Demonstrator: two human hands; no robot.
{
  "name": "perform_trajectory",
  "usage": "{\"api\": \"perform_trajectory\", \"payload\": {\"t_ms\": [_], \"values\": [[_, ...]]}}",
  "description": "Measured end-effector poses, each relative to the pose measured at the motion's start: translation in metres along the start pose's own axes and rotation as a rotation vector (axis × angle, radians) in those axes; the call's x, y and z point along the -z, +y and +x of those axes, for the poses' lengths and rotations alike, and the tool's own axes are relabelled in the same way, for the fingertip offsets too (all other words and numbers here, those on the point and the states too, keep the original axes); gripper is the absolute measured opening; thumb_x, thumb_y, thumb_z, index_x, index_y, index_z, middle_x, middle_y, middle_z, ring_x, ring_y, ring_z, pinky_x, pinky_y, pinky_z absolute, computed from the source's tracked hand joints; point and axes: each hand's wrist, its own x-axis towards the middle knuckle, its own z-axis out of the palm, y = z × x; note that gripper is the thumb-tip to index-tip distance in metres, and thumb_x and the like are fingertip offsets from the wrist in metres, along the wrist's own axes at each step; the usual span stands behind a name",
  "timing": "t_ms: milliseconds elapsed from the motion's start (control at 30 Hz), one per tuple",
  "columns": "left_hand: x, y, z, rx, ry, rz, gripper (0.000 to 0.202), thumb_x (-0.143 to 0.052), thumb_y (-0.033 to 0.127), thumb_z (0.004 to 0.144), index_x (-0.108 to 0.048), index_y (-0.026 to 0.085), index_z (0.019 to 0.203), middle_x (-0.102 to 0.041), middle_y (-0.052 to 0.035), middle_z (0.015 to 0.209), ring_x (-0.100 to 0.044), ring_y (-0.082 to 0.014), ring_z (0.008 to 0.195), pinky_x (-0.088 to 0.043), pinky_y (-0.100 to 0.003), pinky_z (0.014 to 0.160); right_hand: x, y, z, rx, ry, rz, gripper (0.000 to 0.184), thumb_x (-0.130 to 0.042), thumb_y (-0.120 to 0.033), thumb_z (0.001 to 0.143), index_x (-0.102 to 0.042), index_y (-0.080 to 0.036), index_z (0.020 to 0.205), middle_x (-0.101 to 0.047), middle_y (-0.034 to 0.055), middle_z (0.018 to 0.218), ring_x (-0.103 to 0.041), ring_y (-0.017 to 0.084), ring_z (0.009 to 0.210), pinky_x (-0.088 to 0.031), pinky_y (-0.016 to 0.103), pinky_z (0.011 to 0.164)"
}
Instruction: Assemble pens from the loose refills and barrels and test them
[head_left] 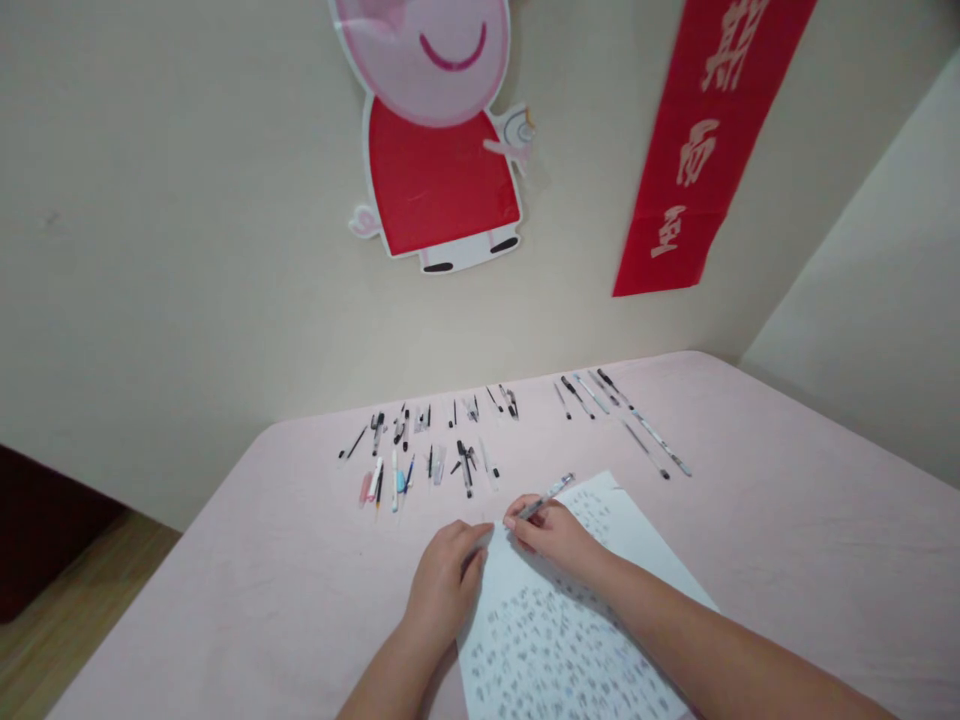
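Observation:
In the head view my right hand [551,535] is closed around a pen [546,497], its cap end slanting up to the right. The pen's tip is down near the far left corner of a white sheet of paper [637,535]. Dense small dark marks cover much of that sheet; my right forearm hides part of it. My left hand [448,575] rests along the paper's left edge, holding nothing, with the thumb a little apart from the stretched index finger.
Beyond my hands, several pens, caps and pen parts [465,468] lie in small groups on the pink-covered table [300,580]. More pens [652,440] lie at the far right. A wall stands behind, bearing a cartoon pig cutout [446,180] and a red banner [694,170].

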Motion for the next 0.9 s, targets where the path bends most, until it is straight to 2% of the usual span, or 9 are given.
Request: {"api": "perform_trajectory", "payload": {"t_ms": [133, 267, 400, 667, 900], "values": [[0.0, 0.001, -0.001, 0.012, 0.008, 0.003, 0.033, -0.047, 0.016, 0.082, -0.064, 0.021, 0.11, -0.063, -0.0079, 0.091, -0.057, -0.0222, 0.091, -0.046, -0.037, 0.081, 0.003, 0.003, -0.003, 0.034, 0.039, -0.153, 0.004, -0.054, -0.022, 0.071, -0.055, -0.018, 0.073, -0.044, -0.0054, 0.055, -0.041, 0.01, 0.051, -0.032, 0.022, 0.05], [0.001, 0.002, -0.001, 0.006, -0.03, 0.004, 0.038, -0.045, 0.012, 0.081, -0.064, 0.021, 0.112, -0.061, -0.0076, 0.089, -0.056, -0.0216, 0.09, -0.046, -0.035, 0.079, 0.003, 0.003, -0.008, 0.056, 0.022, -0.373, 0.007, -0.049, -0.015, 0.069, -0.054, -0.019, 0.071, -0.047, -0.0041, 0.059, -0.044, 0.011, 0.054, -0.033, 0.023, 0.052], [0.003, 0.004, 0.0, -0.015, -0.058, 0.049, 0.038, -0.043, 0.009, 0.08, -0.068, 0.022, 0.105, -0.058, -0.008, 0.086, -0.054, -0.0222, 0.089, -0.045, -0.036, 0.078, 0.001, -0.002, -0.012, 0.085, 0.033, -0.539, 0.008, -0.048, -0.013, 0.069, -0.053, -0.019, 0.069, -0.048, -0.0033, 0.057, -0.045, 0.012, 0.054, -0.033, 0.024, 0.052], [0.007, 0.011, -0.002, -0.009, -0.074, 0.088, 0.026, -0.055, 0.023, 0.08, -0.068, 0.024, 0.102, -0.056, -0.0078, 0.091, -0.051, -0.0246, 0.091, -0.042, -0.04, 0.081, 0.0, -0.008, -0.013, 0.157, 0.046, -0.62, 0.009, -0.049, -0.013, 0.07, -0.054, -0.021, 0.067, -0.052, -0.0019, 0.058, -0.049, 0.013, 0.056, -0.036, 0.025, 0.055], [0.005, 0.008, -0.002, -0.018, -0.066, 0.097, 0.026, -0.056, 0.023, 0.08, -0.068, 0.025, 0.102, -0.056, -0.0073, 0.092, -0.051, -0.0243, 0.092, -0.042, -0.039, 0.081, -0.001, -0.009, -0.013, 0.171, 0.063, -0.628, 0.01, -0.049, -0.013, 0.071, -0.056, -0.019, 0.067, -0.054, -0.0015, 0.059, -0.049, 0.013, 0.057, -0.037, 0.025, 0.056]]}}
